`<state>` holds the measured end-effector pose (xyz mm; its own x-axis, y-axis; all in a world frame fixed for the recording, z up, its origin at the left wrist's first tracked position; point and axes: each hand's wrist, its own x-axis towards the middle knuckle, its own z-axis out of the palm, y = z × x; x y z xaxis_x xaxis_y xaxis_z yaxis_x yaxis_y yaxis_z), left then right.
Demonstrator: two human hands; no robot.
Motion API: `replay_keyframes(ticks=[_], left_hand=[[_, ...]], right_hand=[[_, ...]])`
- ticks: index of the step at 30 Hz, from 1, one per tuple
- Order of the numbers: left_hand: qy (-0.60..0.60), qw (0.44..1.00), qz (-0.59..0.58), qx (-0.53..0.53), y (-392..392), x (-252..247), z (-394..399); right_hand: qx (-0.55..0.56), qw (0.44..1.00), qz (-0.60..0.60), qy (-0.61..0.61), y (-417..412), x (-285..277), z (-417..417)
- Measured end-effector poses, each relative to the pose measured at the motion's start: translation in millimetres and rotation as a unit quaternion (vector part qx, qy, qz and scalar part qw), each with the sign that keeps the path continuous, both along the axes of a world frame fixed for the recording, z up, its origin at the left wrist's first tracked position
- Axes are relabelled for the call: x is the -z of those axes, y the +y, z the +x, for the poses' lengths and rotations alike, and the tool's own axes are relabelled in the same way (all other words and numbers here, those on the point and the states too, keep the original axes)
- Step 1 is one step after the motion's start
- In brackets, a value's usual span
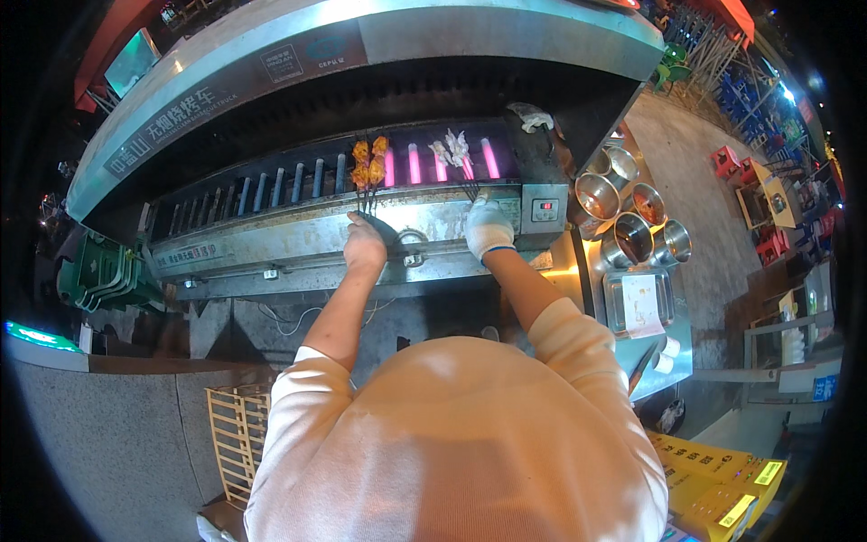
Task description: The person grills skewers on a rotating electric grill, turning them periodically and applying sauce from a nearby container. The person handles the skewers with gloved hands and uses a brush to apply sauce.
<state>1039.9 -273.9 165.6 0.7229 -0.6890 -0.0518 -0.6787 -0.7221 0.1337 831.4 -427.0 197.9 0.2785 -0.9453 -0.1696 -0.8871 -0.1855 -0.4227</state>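
A long metal barbecue grill (271, 237) spans the view before me, several of its heating tubes glowing pink. My bare left hand (364, 244) is at the grill's front edge, its fingers at the lower ends of the skewers that carry orange-brown meat (369, 162). Whether its fingers close on those skewers I cannot tell. Farther right, my right hand (489, 227), in a white knitted glove, holds the ends of several dark skewers (470, 188). Pale food pieces (455, 146) on them lie over the glowing tubes. A white crumpled cloth (532, 116) rests at the grill's back right.
A metal hood (420, 34) overhangs the grill. Steel pots with sauces (631, 237) and a clear tray (609, 298) stand on the side table at right. Green baskets (112, 274) are at left, a yellow slatted rack (234, 433) lower left, yellow boxes (704, 474) lower right.
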Motion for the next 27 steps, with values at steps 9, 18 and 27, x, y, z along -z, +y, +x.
replay_keyframes(ticks=[9,18,27], left_hand=[[-0.054,0.996,0.067,0.007,-6,-6,-1],[-0.048,0.995,0.091,0.0,-12,0,3],[-0.074,0.983,0.162,0.04,-17,27,14]], right_hand=[[0.043,0.999,0.026,-0.019,13,-34,0],[-0.047,0.994,-0.064,0.079,13,-24,-1],[0.055,0.998,-0.01,0.042,-8,10,10]])
